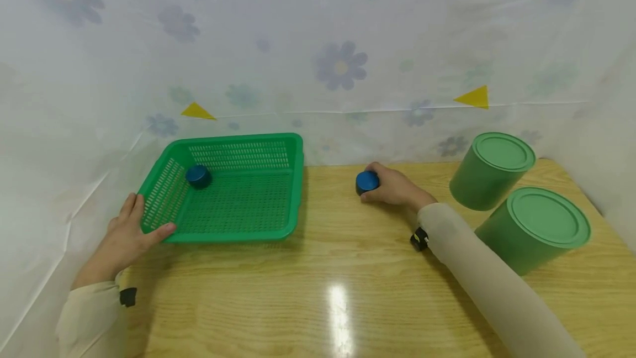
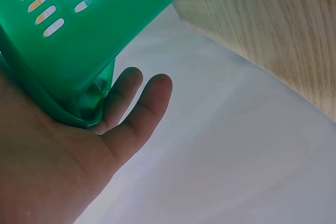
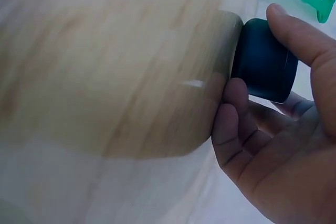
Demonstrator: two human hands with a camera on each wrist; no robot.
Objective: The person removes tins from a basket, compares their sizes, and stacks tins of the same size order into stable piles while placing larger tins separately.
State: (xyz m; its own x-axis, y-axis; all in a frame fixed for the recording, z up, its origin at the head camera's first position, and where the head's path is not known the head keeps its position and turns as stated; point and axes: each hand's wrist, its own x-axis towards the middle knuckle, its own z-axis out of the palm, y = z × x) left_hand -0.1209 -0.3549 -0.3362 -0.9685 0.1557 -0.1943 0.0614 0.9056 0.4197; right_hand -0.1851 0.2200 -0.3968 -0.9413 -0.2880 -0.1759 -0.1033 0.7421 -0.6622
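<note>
A green plastic basket (image 1: 293,203) with slotted walls sits on the left of the table, and inside it near the left wall lies a short blue cylinder (image 1: 199,176). My left hand (image 1: 124,236) rests at the basket's near left corner, its thumb over the front rim and its fingers straight along the outside. In the left wrist view, two extended fingers (image 2: 149,111) show below the corner. Right of the basket, my right hand (image 1: 395,187) grips a second short blue cylinder (image 3: 265,61) between thumb and fingers, on the tabletop.
Two green cans (image 1: 492,173) with lids stand at the right, the nearer can (image 1: 541,231) just beyond my right forearm. A floral sheet (image 1: 343,65) hangs behind the wooden table (image 1: 278,291), with two yellow triangles (image 1: 474,98) on it.
</note>
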